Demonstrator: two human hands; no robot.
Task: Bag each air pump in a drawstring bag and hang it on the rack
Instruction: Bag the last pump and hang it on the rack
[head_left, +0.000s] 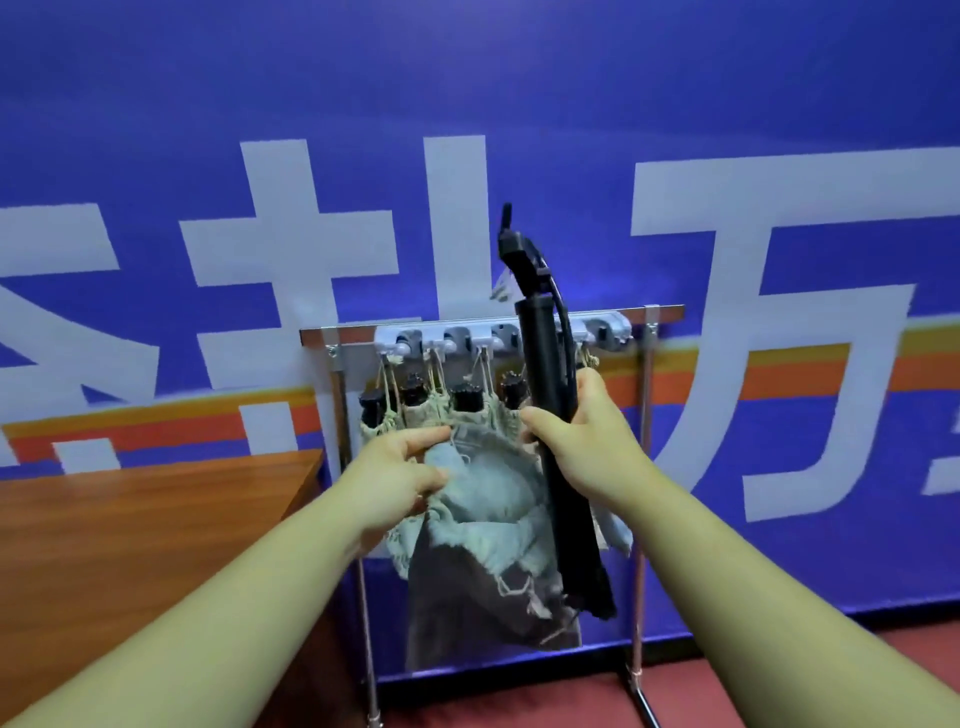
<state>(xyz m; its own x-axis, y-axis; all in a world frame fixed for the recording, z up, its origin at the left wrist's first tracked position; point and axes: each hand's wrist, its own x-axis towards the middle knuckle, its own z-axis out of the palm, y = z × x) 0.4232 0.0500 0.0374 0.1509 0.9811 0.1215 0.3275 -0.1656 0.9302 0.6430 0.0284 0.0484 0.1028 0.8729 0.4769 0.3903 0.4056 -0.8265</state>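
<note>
Blue wall (156, 78); pump (545, 364) seemingly at bag (483, 483) mouth.

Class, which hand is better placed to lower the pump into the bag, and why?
Right hand: it grips the air pump by the drawstring bag's open mouth, whose rim the left hand pinches.

head camera | faces forward, slightly down | silver metal rack (640, 545) close, blue white-lettered wall (779, 78) behind | only view

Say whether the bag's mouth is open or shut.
Open. The left hand holds the bag by its rim, its pale inside showing; the right hand holds the pump beside it.
</note>
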